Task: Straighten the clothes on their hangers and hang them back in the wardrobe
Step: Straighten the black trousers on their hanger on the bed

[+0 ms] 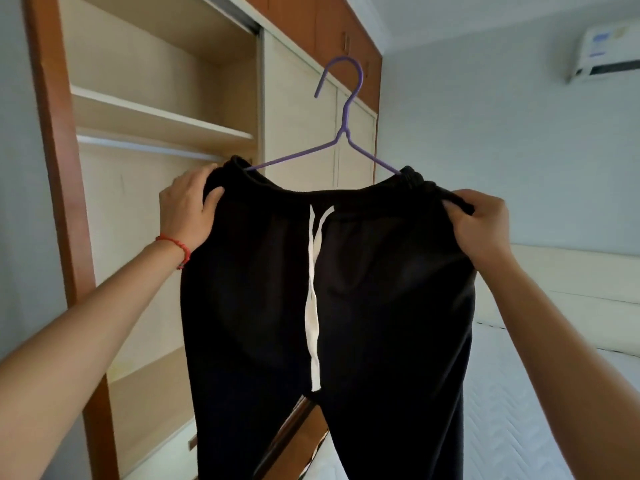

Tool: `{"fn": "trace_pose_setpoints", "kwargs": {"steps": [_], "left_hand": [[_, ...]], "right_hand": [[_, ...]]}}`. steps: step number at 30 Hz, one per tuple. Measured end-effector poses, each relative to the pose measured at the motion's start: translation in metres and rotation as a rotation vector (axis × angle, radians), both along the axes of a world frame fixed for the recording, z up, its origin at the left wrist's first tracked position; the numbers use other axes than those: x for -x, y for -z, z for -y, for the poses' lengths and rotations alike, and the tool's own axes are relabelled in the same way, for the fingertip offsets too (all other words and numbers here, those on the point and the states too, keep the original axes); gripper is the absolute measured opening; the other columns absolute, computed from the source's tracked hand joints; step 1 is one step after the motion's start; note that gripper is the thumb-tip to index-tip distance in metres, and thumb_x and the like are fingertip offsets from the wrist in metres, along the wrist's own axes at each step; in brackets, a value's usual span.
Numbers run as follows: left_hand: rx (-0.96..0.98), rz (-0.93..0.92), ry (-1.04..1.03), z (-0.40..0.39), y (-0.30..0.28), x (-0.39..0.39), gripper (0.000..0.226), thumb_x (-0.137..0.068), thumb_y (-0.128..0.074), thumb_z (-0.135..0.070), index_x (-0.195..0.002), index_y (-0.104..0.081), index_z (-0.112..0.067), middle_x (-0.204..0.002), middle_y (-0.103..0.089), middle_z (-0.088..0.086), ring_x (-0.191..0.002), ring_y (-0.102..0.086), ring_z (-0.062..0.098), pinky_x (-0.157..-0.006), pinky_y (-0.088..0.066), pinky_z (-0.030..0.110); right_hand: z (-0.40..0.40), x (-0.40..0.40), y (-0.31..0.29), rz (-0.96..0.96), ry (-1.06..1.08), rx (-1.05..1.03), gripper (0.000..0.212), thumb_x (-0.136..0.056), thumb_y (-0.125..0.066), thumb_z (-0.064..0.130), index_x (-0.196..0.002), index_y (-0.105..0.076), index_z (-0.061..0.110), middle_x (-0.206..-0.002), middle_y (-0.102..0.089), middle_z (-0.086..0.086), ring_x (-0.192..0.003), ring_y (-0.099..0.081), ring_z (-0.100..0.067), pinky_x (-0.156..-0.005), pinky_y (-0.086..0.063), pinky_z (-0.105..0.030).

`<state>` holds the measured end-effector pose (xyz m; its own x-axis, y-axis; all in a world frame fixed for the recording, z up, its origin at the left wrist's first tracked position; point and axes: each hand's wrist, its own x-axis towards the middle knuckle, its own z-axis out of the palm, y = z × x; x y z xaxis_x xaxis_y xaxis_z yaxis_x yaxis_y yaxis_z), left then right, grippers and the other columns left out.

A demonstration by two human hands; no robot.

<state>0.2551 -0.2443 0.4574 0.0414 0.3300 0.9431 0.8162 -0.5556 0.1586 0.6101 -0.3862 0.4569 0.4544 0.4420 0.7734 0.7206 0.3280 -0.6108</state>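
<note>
Both hands apart, left hand (pixel 188 206) and right hand (pixel 479 225) gripping black trousers (pixel 363 289) waistband, purple hanger (pixel 341 129) inside

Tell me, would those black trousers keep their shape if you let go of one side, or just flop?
Probably flop. The black trousers sag between the left hand and the right hand, and the legs hang limp, so the cloth looks soft. They could also slip sideways off the thin purple hanger, whose ends are tucked just inside the waistband.
</note>
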Motion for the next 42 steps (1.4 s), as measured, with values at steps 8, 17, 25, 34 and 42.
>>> {"fn": "trace_pose_setpoints", "kwargs": {"steps": [8, 17, 25, 34, 42], "left_hand": [[-0.026, -0.115, 0.152, 0.02, -0.003, -0.03, 0.025, -0.094, -0.048, -0.02, -0.105, -0.059, 0.0, -0.101, -0.062, 0.018, -0.086, -0.061, 0.037, -0.066, -0.046, 0.042], [-0.055, -0.007, 0.426, 0.076, 0.006, -0.1, 0.041, -0.087, -0.035, -0.037, -0.093, -0.061, -0.005, -0.086, -0.064, 0.016, -0.077, -0.061, 0.036, -0.065, -0.05, 0.047], [0.024, 0.1, 0.476, 0.18, 0.03, -0.165, 0.021, -0.091, -0.05, -0.018, -0.1, -0.063, -0.004, -0.1, -0.067, 0.015, -0.091, -0.062, 0.036, -0.074, -0.044, 0.037], [0.027, 0.085, 0.511, 0.329, 0.072, -0.193, 0.034, -0.086, -0.042, -0.029, -0.099, -0.062, -0.004, -0.099, -0.066, 0.019, -0.092, -0.062, 0.038, -0.075, -0.045, 0.042], [-0.039, -0.007, 0.497, 0.408, 0.077, -0.207, 0.024, -0.089, -0.051, -0.024, -0.098, -0.063, -0.005, -0.099, -0.066, 0.018, -0.091, -0.063, 0.038, -0.071, -0.046, 0.04]], "right_hand": [[0.053, -0.022, 0.007, 0.023, 0.09, 0.011, 0.013, -0.084, -0.059, 0.015, -0.089, -0.072, 0.015, -0.079, -0.066, 0.0, -0.087, -0.063, -0.024, -0.082, -0.05, -0.041], [0.179, -0.048, 0.015, 0.017, 0.106, 0.063, 0.019, -0.085, -0.05, 0.018, -0.073, -0.065, 0.018, -0.073, -0.063, 0.001, -0.074, -0.052, -0.011, -0.071, -0.04, -0.028], [0.303, -0.07, 0.018, 0.17, 0.35, 0.212, 0.011, -0.088, -0.057, 0.032, -0.092, -0.066, 0.029, -0.085, -0.065, 0.008, -0.08, -0.057, -0.008, -0.063, -0.036, -0.002], [0.469, -0.091, 0.048, 0.278, 0.491, 0.348, 0.022, -0.091, -0.051, 0.031, -0.104, -0.062, 0.017, -0.082, -0.06, 0.005, -0.078, -0.053, -0.015, -0.071, -0.032, -0.023], [0.54, -0.118, 0.065, 0.204, 0.486, 0.325, 0.02, -0.092, -0.051, 0.031, -0.102, -0.062, 0.019, -0.083, -0.059, 0.006, -0.081, -0.053, -0.014, -0.074, -0.032, -0.023]]}}
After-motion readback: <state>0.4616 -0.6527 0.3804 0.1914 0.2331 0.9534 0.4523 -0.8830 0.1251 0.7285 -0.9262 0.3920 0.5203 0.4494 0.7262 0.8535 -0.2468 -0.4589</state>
